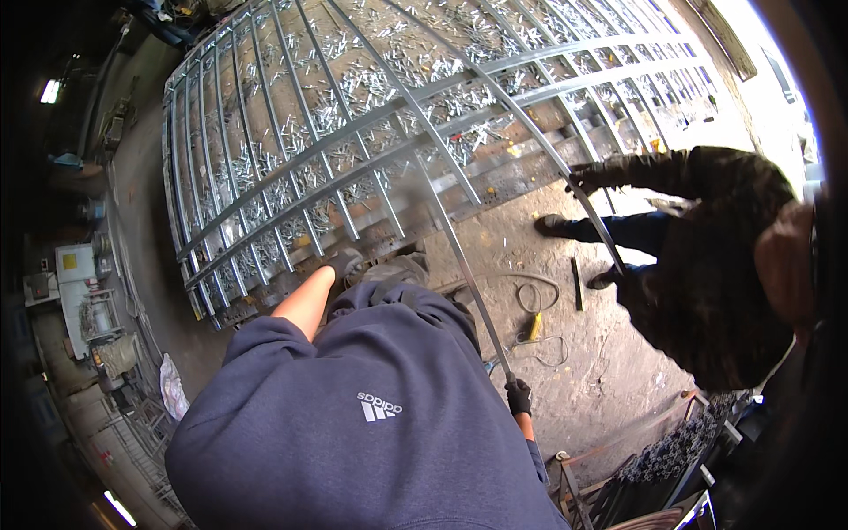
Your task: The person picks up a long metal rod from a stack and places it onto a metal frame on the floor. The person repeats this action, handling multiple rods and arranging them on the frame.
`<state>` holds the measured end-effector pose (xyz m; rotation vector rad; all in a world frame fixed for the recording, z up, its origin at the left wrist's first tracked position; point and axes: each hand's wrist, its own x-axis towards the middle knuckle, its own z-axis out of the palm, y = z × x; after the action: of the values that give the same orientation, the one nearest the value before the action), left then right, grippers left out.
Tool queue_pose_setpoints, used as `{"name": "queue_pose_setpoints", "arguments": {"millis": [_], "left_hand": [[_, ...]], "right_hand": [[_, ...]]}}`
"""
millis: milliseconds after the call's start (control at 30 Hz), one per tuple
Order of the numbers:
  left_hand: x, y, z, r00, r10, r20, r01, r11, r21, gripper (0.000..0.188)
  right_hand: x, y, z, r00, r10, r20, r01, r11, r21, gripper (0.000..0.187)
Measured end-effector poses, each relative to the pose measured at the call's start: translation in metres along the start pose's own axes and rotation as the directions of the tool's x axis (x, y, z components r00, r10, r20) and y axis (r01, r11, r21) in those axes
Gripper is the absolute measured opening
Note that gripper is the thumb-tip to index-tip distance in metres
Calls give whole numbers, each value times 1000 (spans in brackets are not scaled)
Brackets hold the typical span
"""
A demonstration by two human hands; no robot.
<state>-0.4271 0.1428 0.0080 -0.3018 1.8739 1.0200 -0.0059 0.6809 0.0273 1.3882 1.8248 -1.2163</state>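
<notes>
My right hand (518, 397), in a dark glove, is closed round the lower end of a long metal bar (478, 296). From there the bar slants up and away, its far end lying over the frame of bars on the worktable. My left hand (344, 262), in a grey glove, is at the table's near edge, just below the bar ends; its fingers are hard to make out. The metal frame (309, 196) has two long crosswise rails with many thinner bars running across them. To the right, a co-worker's gloved hand (583, 179) grips another long bar (549, 147).
Short metal pieces (459, 93) lie scattered over the tabletop. The co-worker in a camouflage jacket (707, 274) stands at right. On the floor are a yellow tool (535, 326) with a looping cable and a dark strip (578, 283). A rack of tubes (680, 450) stands at lower right.
</notes>
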Motion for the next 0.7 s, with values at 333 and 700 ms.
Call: {"name": "queue_pose_setpoints", "arguments": {"millis": [333,700], "left_hand": [[-22,-83,-41,982,-141,-127,113,972,-205,32],[-43,-74,-59,947,-227,-225,108,890,-443,30]], "right_hand": [[35,-67,39,921,-374,110,385,918,-95,55],[98,-463,219,592,-785,180,691,610,388,56]]}}
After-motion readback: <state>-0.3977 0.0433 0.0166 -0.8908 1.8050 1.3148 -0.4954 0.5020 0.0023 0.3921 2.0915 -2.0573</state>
